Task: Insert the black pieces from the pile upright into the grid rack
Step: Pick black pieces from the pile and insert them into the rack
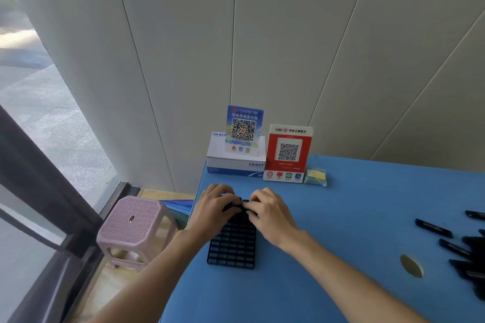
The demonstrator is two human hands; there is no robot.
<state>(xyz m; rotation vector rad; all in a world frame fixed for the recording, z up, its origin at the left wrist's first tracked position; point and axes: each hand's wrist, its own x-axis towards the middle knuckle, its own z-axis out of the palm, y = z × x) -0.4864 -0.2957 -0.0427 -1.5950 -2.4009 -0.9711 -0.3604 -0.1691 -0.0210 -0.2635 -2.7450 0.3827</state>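
You are working low in the middle of the frame, where both of your hands are meeting over the far end of the black grid rack (pixel 232 244), which is lying flat on the blue table (pixel 341 217) near its left edge. Your left hand (pixel 214 206) is curling its fingers around a black piece (pixel 231 206) at the rack's top row, and your right hand (pixel 267 214) is curling in from the other side, its fingertips pressing against something dark at the same spot; whether that is the same piece or a second one, the picture is too blurred to tell. How upright the piece is standing is also hidden by your fingers. The nearer rows of the rack are sitting open toward the bottom of the frame. The pile of black pieces (pixel 467 257) is lying at the right edge of the frame, well apart from the rack, with a few long pieces scattered just left of it and a round hole (pixel 411 265) in the table nearby. Behind your hands, toward the centre of the frame, a white box (pixel 233 162) is carrying a blue QR card (pixel 244 128), and a red QR stand (pixel 288 153) is standing just right of it. A pink stool (pixel 133 225) is sitting on the floor at lower left.
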